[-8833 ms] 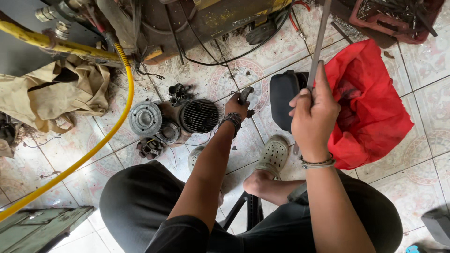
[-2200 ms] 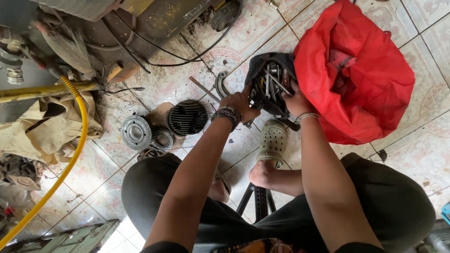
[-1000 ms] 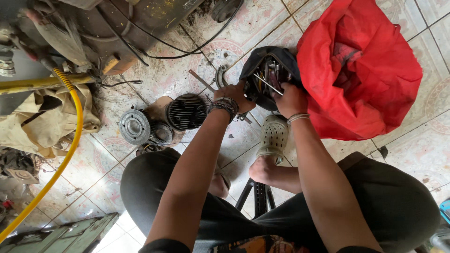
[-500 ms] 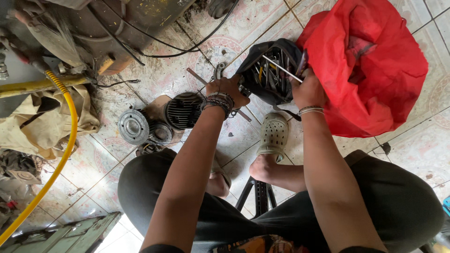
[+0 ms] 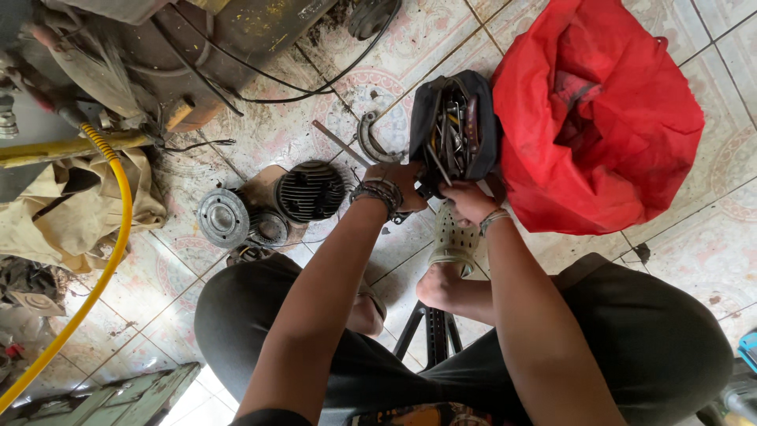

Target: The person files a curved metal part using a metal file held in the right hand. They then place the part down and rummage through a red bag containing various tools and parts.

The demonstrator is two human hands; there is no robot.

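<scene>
Fingers of both hands are gripping the black tool pouch's near rim: left hand [image 5: 398, 180] curling on its left corner, right hand [image 5: 467, 200] pinching the lower edge. Red bag [image 5: 603, 118] is lying against the black tool pouch [image 5: 456, 126], which is sitting open on tiled floor [image 5: 441, 47], tools showing. Finned cylinder [image 5: 311, 192] is lying left.

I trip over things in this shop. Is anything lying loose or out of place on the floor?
Yes. Engine parts lie loose on the tiles, with a curved metal piece and a thin rod beside the open tool pouch. A yellow hose snakes across the floor.
</scene>
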